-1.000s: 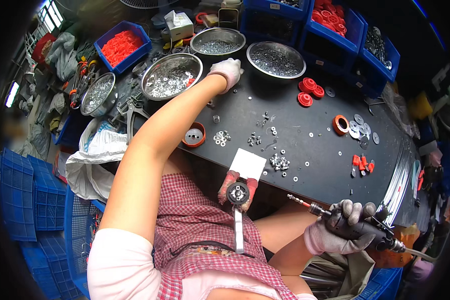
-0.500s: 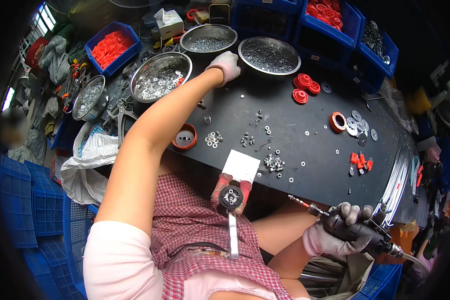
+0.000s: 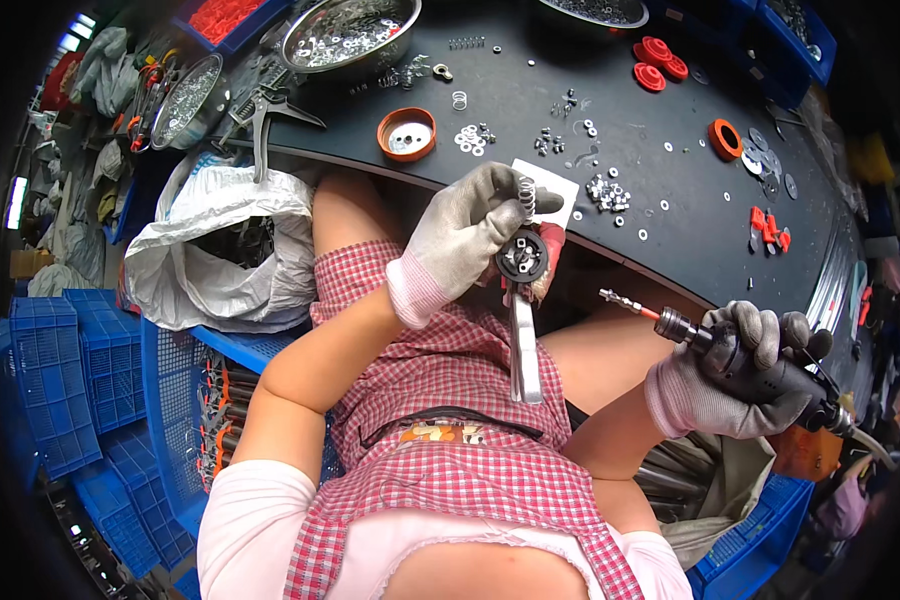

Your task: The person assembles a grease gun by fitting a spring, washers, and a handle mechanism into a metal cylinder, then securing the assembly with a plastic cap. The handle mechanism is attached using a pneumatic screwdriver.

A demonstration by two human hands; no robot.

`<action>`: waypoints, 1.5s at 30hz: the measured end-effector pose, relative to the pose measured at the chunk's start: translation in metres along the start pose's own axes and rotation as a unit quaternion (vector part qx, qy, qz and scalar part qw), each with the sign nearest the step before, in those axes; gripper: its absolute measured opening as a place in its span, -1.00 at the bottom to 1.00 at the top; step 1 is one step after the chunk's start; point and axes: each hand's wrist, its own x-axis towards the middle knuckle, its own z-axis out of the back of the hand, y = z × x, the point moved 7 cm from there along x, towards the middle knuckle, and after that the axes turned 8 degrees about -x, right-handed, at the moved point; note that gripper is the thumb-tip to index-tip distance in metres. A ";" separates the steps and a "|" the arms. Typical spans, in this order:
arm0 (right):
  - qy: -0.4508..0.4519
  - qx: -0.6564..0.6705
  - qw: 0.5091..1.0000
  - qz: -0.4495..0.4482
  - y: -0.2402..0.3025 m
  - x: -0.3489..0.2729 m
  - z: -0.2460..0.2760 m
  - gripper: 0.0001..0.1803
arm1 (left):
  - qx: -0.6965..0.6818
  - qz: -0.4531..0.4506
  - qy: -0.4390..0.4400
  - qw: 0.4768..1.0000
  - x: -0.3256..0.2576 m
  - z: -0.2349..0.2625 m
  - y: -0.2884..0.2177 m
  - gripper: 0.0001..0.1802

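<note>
My left hand (image 3: 455,240), in a grey-white glove, pinches a small metal coil spring (image 3: 527,194) between thumb and fingers. The spring stands upright just above a round black part (image 3: 522,257) with metal pieces in its middle. Toward me from that part extends a flat silver handle (image 3: 526,350). A worn red holder (image 3: 553,248) at the table edge sits around the part, partly hidden by my hand. At the right, my gloved right hand (image 3: 720,385) grips a dark power screwdriver (image 3: 682,328), its bit pointing left toward the part and apart from it.
On the black table (image 3: 660,250) lie small piles of screws (image 3: 607,193), washers (image 3: 470,140) and a red-rimmed cup (image 3: 407,134). Metal bowls (image 3: 350,60) of small parts stand behind. A white sack (image 3: 220,290) hangs open at left, above blue crates (image 3: 110,350).
My left hand has come back from between the far bowls to the round part, now with a spring in its fingers. The view has shifted nearer; my right hand still holds the screwdriver.
</note>
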 end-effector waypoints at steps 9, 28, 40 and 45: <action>0.019 -0.066 0.997 0.040 0.011 -0.012 -0.017 -0.65 | 0.077 -0.122 -0.080 0.986 -0.034 0.004 0.013 -0.57; -0.094 -0.119 0.985 0.079 0.009 -0.018 -0.009 -0.54 | 0.578 -0.248 -0.055 0.775 -0.017 -0.003 0.001 -0.88; 0.009 -0.088 0.992 0.085 0.010 -0.017 -0.003 -0.45 | 0.708 -0.220 -0.189 0.644 0.019 0.113 -0.067 0.01; 0.022 -0.089 0.995 0.049 0.008 -0.010 0.000 -0.48 | 0.502 -0.191 -0.185 0.823 0.016 0.102 -0.069 -0.03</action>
